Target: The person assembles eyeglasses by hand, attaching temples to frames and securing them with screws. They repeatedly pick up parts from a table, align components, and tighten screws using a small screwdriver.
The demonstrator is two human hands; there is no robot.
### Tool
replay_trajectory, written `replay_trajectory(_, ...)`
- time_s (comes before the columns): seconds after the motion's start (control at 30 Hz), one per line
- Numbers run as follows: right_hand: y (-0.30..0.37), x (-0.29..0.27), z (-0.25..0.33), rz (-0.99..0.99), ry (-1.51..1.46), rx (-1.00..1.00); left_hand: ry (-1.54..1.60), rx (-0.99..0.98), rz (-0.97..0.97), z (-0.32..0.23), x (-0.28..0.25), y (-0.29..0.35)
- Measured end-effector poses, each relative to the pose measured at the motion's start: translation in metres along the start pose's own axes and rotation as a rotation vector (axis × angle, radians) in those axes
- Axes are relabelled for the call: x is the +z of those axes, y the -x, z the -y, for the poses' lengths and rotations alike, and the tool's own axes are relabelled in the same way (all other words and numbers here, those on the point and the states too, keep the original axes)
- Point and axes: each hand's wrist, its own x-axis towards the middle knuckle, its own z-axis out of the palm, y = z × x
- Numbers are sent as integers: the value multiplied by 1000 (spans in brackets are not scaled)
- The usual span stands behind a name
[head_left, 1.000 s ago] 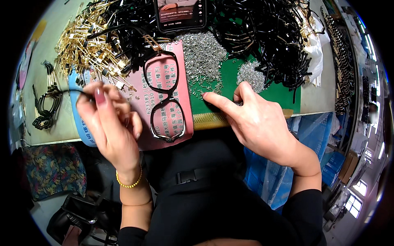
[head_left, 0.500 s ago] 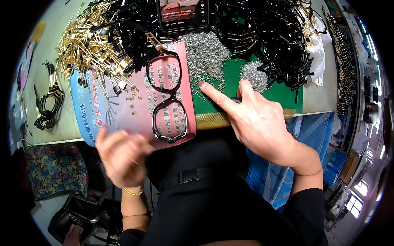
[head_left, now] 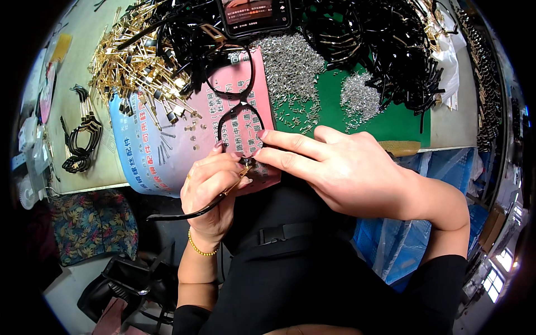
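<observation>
A black eyeglass frame (head_left: 242, 101) lies crosswise over the printed sheet, one rim toward me. At its near corner, my left hand (head_left: 209, 187) pinches a black temple arm (head_left: 187, 215) with a gold hinge end. The temple's black tip sticks out leftward past the hand. My right hand (head_left: 346, 167) has two fingers stretched out, their tips on the near rim beside the hinge. Its thumb is hidden. A gold-hinged temple (head_left: 214, 34) is at the frame's far corner. Any small screw between the fingers is too small to make out.
Silver screws (head_left: 293, 64) are heaped on a green mat (head_left: 335, 100), with a smaller pile (head_left: 360, 99) to the right. Gold-ended temples (head_left: 137, 61) lie at left, black frames (head_left: 379, 50) at right. A phone (head_left: 257, 17) stands at the back; bundled frames (head_left: 84, 134) lie far left.
My left hand has come up to the frame's near corner with the temple. My right hand has left the screw heap and moved to the near rim. The view has shifted slightly.
</observation>
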Motion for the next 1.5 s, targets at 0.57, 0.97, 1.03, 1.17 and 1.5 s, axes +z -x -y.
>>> replay_trajectory(0.57, 0, 1, -6, -28, 2, -59, -91, -53, 310, -16, -21, -38)
replay_trajectory(0.97, -2, 3, -8, -79, -29, -69, -189, 95, 180, -5, -11, -21)
replay_trajectory(1.03, -1, 3, -7, -78, -21, -69, -184, 102, 174, -5, -11, -21)
replay_trajectory(1.17, -3, 3, -5, -101, -22, -70, -130, 30, 205, -7, -15, -17)
replay_trajectory(1.5, -10, 19, -8, -269, 338, -172, -105, -31, 138, -3, -9, -10)
